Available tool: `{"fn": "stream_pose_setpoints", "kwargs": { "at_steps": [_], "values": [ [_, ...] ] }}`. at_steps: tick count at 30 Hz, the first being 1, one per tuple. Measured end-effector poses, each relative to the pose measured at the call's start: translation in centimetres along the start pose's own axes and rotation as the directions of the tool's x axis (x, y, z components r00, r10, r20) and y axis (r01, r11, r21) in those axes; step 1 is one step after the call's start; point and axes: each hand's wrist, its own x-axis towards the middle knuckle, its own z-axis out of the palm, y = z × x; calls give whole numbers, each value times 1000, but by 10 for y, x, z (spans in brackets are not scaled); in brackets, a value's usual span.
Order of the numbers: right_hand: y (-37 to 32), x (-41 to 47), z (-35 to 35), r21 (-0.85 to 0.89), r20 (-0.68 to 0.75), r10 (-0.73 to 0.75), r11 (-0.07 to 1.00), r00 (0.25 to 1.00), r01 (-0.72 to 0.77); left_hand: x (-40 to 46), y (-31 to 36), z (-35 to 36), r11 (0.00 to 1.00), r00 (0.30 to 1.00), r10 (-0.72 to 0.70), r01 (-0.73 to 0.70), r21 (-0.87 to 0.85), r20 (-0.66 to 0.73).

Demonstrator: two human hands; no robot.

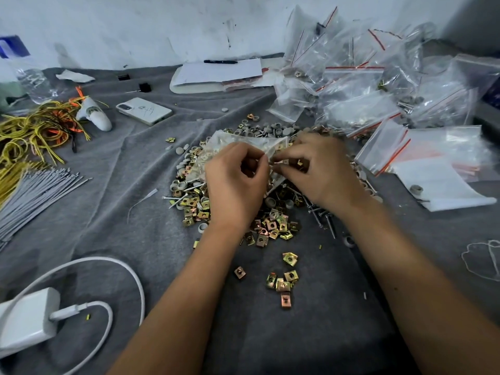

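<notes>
Forearms are pointing toward twelve o'clock; left hand and right hand, fingers curled, are pinching a clear bag above clip nuts.

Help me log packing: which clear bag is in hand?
The small clear bag over the hardware pile, pinched by left hand and right hand; the other bags lie heaped at right, untouched.

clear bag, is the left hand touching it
Touching. In the head view the left hand pinches the clear bag at its edge; the right hand does too.
</notes>
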Motion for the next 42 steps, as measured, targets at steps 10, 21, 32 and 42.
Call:
{"fn": "stream_pose_setpoints", "kwargs": {
  "at_steps": [10, 21, 32, 42],
  "values": [
    [13, -4, -20, 121, 113, 38, 991, 993, -52, 3, -7, -3, 982, 984, -176, 175, -69, 4],
    [15, -1, -20, 86, 338, 39, 994, 940, -72, 2, -8, -1, 975, 975, -172, 188, -116, 140],
    [6, -2, -18, 199, 211, 55, 975, 976, -98, 8, -10, -10, 942, 952, -243, 278, -187, 187],
    [-1, -4, -9, 153, 411, -78, 988, 908, 16, 13, -19, -12, 839, 890, -449, 452, -304, 83]
  ]
}}
